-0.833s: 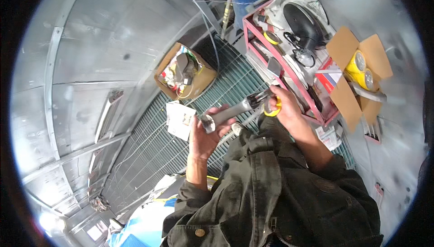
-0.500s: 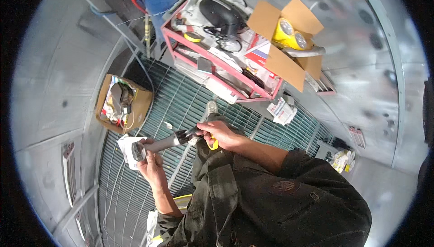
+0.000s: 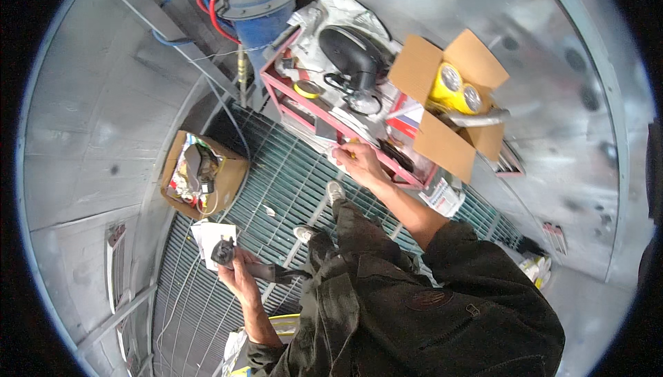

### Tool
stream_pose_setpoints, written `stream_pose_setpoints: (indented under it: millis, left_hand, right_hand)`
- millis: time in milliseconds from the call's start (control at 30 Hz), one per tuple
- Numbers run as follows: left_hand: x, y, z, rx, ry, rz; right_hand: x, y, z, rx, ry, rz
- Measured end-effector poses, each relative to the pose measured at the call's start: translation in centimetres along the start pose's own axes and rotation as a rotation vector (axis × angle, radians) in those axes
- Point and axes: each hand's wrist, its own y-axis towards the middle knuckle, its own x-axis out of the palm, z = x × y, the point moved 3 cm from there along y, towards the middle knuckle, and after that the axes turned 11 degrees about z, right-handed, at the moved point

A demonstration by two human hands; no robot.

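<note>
At lower left of the frame the left hand (image 3: 238, 277) is curled around a dark metal tool (image 3: 243, 261), its black head lying over a white paper sheet (image 3: 207, 237) on the green floor grating (image 3: 290, 184). Mid-frame the right hand (image 3: 359, 163) reaches to the rim of the red tray rack (image 3: 304, 104), fingers bent; whether it pinches anything cannot be told. A brown box of parts (image 3: 200, 173) crowds the left, an open carton with yellow rolls (image 3: 452, 90) the upper right. Curved metal walls close all around
</note>
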Motion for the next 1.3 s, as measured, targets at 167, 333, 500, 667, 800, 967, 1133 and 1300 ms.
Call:
stream_pose_setpoints:
  millis: [167,333,500,667,800,967,1133,1300]
  left_hand:
    - [-0.1,-1.4,0.8,-0.158,-0.070,0.159]
    - [-1.6,-3.8,0.4,-0.306,-0.079,0.384]
    - [-1.4,-6.6,-0.4,-0.363,-0.043,0.409]
    - [-1.4,-8.5,0.0,-0.430,0.001,0.591]
    - [-0.8,-9.0,0.7,-0.467,0.055,0.579]
    - [-0.3,-8.9,0.8,-0.413,0.016,0.563]
    - [0.3,-7.2,0.6,-0.335,0.076,0.529]
    - [2.5,-5.1,3.3,-0.101,0.194,0.256]
  right_hand:
    - [6.0,10.5,0.3,0.047,-0.126,-0.114]
    - [11.6,21.5,3.5,0.006,-0.136,0.049]
    - [15.6,29.3,6.9,0.226,-0.425,0.072]
    - [17.8,30.8,7.5,0.384,-0.599,-0.074]
    - [18.9,31.2,8.2,0.376,-0.613,-0.067]
    - [18.9,31.2,9.5,0.275,-0.386,0.173]
    - [16.7,29.6,6.4,0.057,0.002,0.466]
    - [15.4,23.6,-4.0,0.082,0.530,0.195]
